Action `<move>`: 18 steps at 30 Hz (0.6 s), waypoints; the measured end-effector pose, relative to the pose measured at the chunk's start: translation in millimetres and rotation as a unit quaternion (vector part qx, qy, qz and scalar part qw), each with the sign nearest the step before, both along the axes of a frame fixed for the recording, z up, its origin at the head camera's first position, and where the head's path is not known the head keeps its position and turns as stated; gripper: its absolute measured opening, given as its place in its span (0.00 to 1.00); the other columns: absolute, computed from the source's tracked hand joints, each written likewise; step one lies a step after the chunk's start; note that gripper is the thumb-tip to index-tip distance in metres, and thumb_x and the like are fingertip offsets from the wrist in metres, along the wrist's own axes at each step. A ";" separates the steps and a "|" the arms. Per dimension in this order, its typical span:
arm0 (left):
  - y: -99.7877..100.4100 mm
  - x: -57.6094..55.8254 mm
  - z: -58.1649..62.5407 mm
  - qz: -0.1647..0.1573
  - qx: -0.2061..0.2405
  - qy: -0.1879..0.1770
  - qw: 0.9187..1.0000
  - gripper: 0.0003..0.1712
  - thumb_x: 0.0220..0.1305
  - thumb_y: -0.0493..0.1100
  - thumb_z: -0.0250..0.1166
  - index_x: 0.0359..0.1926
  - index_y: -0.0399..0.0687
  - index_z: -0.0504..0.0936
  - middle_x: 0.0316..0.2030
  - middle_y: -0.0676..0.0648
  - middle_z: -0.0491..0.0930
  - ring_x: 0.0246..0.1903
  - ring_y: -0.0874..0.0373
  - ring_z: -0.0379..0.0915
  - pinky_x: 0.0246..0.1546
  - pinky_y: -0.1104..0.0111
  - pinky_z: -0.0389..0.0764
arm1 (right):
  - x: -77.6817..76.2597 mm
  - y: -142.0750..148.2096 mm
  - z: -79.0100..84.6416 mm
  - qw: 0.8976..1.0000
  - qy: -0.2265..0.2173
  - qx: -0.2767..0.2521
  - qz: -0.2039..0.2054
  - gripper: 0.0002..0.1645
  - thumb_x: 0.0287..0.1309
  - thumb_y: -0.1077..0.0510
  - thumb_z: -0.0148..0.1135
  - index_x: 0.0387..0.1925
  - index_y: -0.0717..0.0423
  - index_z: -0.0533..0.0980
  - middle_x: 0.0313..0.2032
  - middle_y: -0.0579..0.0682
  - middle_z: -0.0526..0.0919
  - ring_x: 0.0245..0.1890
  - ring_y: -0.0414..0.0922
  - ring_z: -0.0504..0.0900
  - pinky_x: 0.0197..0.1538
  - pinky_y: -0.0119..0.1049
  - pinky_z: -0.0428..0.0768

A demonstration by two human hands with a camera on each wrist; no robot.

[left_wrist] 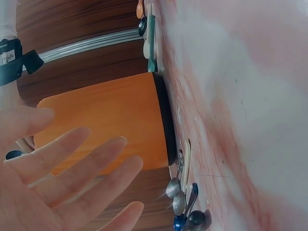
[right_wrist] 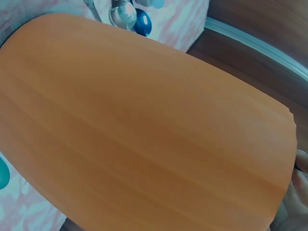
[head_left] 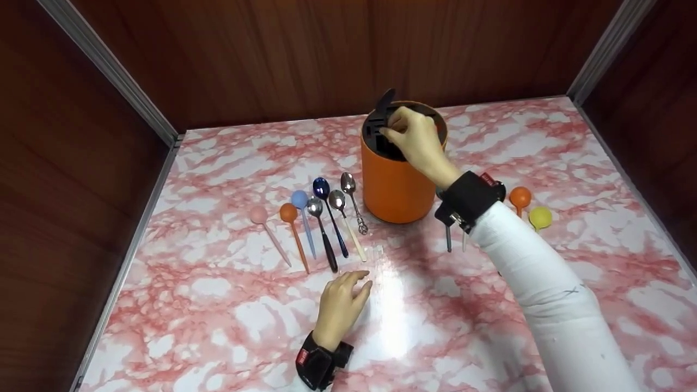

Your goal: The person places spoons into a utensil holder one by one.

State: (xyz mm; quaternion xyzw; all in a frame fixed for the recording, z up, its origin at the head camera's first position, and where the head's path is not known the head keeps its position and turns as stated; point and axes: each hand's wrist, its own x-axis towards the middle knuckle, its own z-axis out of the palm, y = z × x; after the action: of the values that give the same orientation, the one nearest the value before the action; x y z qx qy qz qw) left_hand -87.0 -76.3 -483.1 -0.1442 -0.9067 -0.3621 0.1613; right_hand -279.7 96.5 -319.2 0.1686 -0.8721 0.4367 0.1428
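Note:
My right hand [head_left: 416,136] reaches over the opening of a tall orange utensil holder [head_left: 395,188] with a slotted black insert [head_left: 375,126]. Its thumb and fingers pinch a dark spoon [head_left: 385,102], whose end rises above the rim at the back left. In the right wrist view the holder's orange wall [right_wrist: 144,115] fills most of the picture. My left hand [head_left: 340,307] hovers near the front of the table, fingers loosely spread and holding nothing. Just beyond its fingertips lies a cream-handled spoon [head_left: 354,235].
Left of the holder several spoons lie in a row, among them a pink spoon [head_left: 270,235], an orange spoon [head_left: 294,231] and a dark blue spoon [head_left: 329,209]. More lie to the right, including a yellow-green spoon [head_left: 540,218], partly behind my sleeve. Wooden panels [head_left: 272,60] enclose the marbled table [head_left: 207,326].

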 end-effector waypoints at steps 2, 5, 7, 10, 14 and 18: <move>-0.3 -0.5 0.2 -0.001 0.000 -0.004 1.000 0.09 0.62 0.37 0.66 0.42 0.37 0.84 0.38 0.44 0.85 0.36 0.50 0.82 0.40 0.57 0.80 | -0.3 -0.7 -1.5 1.000 -0.005 0.003 0.001 0.09 0.62 0.64 0.64 0.37 0.69 0.76 0.37 0.63 0.83 0.39 0.54 0.82 0.44 0.42 0.81; -0.7 -0.5 0.5 -0.001 -0.003 -0.003 1.000 0.09 0.61 0.37 0.66 0.42 0.37 0.84 0.37 0.44 0.85 0.38 0.50 0.82 0.40 0.57 0.80 | -0.8 -1.5 -3.6 1.000 -0.015 0.012 0.003 0.10 0.62 0.64 0.64 0.37 0.70 0.76 0.37 0.63 0.83 0.40 0.54 0.81 0.45 0.43 0.80; -1.0 -0.3 1.0 -0.002 -0.003 -0.002 1.000 0.09 0.61 0.37 0.66 0.41 0.38 0.84 0.37 0.44 0.85 0.38 0.50 0.82 0.41 0.57 0.80 | -1.8 -2.1 -5.2 1.000 -0.023 0.019 0.003 0.09 0.62 0.64 0.64 0.37 0.70 0.76 0.36 0.64 0.82 0.39 0.55 0.81 0.44 0.43 0.80; -1.2 -0.3 0.4 -0.004 -0.001 -0.005 1.000 0.09 0.62 0.37 0.66 0.42 0.37 0.84 0.37 0.44 0.85 0.37 0.50 0.82 0.41 0.56 0.80 | -3.8 -2.9 -7.7 0.999 -0.032 0.035 -0.003 0.10 0.61 0.64 0.64 0.37 0.69 0.76 0.36 0.64 0.82 0.39 0.56 0.80 0.45 0.45 0.79; -2.0 -0.7 -0.4 -0.005 0.002 -0.008 1.000 0.09 0.62 0.37 0.65 0.42 0.37 0.84 0.37 0.44 0.85 0.31 0.53 0.83 0.40 0.56 0.80 | -6.0 -3.8 -10.6 0.997 -0.046 0.054 -0.012 0.10 0.61 0.63 0.65 0.37 0.69 0.76 0.36 0.64 0.82 0.39 0.56 0.80 0.45 0.45 0.78; -3.0 -1.4 -0.4 -0.002 -0.002 0.001 1.000 0.09 0.61 0.37 0.66 0.42 0.37 0.84 0.37 0.44 0.85 0.34 0.52 0.83 0.40 0.56 0.80 | -6.9 -4.5 -11.9 0.996 -0.060 0.068 -0.011 0.10 0.62 0.62 0.64 0.37 0.68 0.76 0.37 0.63 0.82 0.39 0.56 0.80 0.44 0.45 0.79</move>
State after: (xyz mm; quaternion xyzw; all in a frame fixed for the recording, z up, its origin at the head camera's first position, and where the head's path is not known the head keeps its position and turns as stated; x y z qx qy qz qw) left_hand -88.4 -79.3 -483.5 -0.1471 -0.9070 -0.3602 0.1613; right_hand -286.6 92.0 -331.1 0.1413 -0.9085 0.3844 0.0834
